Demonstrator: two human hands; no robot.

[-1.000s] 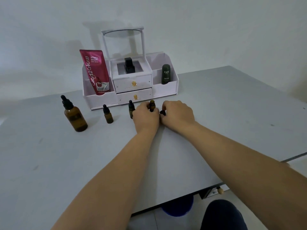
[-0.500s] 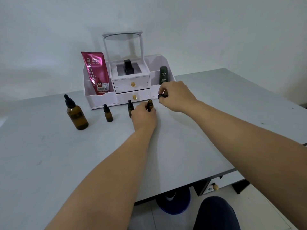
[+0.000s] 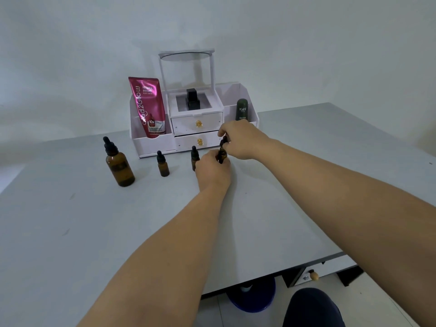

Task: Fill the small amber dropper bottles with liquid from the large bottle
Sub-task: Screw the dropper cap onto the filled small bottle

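Note:
The large amber bottle (image 3: 119, 166) with a black dropper cap stands on the grey table (image 3: 94, 232) at the left. Two small amber dropper bottles stand capped: one (image 3: 163, 165) to its right, another (image 3: 194, 157) just left of my left hand. My left hand (image 3: 213, 169) grips a third small amber bottle (image 3: 222, 155) on the table. My right hand (image 3: 240, 142) pinches that bottle's black dropper cap (image 3: 224, 140) right above its neck.
A white cosmetics organizer (image 3: 155, 147) with two drawers and gold knobs stands behind the bottles. It holds a pink tube (image 3: 148, 107), a black bottle (image 3: 193, 99) and a dark green bottle (image 3: 242, 109). A blue bucket (image 3: 254, 298) sits under the table edge.
My right hand lifted the dropper cap up and away from the small bottle, then brought it back down close over the neck. My left hand stayed on the bottle.

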